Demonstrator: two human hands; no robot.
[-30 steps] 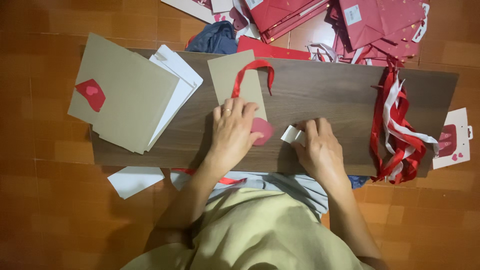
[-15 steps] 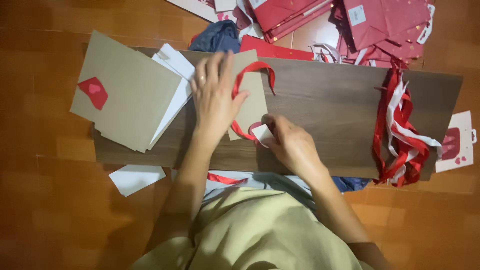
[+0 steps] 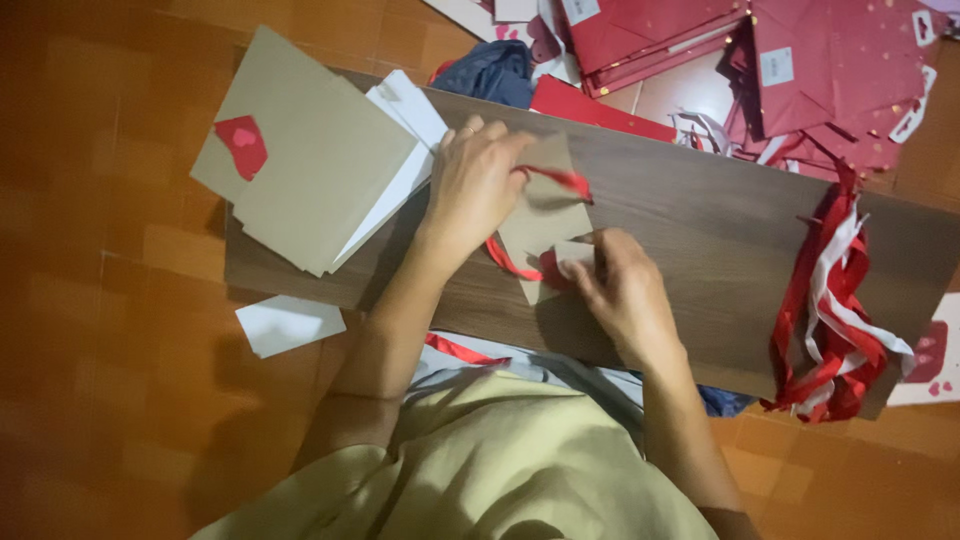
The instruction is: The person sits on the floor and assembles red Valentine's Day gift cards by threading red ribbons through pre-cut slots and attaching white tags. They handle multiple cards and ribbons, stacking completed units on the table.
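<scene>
We look straight down at a dark wood-grain board (image 3: 700,230) lying on an orange-brown tiled floor (image 3: 90,330).

At the board's 9 o'clock end sits a stack of flat tan cards (image 3: 320,170), matte and stiff like kraft paper. The top one carries a small red heart sticker (image 3: 242,145), and white sheets (image 3: 410,120) poke out beneath. At 7 o'clock, off the board, lies a loose white paper scrap (image 3: 290,323).

Near the board's centre is the small tan card (image 3: 545,215), a rectangle of the same matte paper. A glossy red ribbon (image 3: 555,180) loops across its top edge and trails down its left side. The left hand (image 3: 475,185) rests on the card's 10 o'clock corner, fingers curled and pinching the ribbon against the card. The right hand (image 3: 620,290) is at the card's 5 o'clock corner, fingertips closed on a small pale sticker strip (image 3: 572,250) pressed to the card.

At 3 o'clock a tangle of red and white ribbons (image 3: 835,310) drapes over the board's end. At 1 o'clock, beyond the board, red paper bags (image 3: 830,80) lie flat in a heap, next to a dark blue cloth (image 3: 490,72) at 12 o'clock.
</scene>
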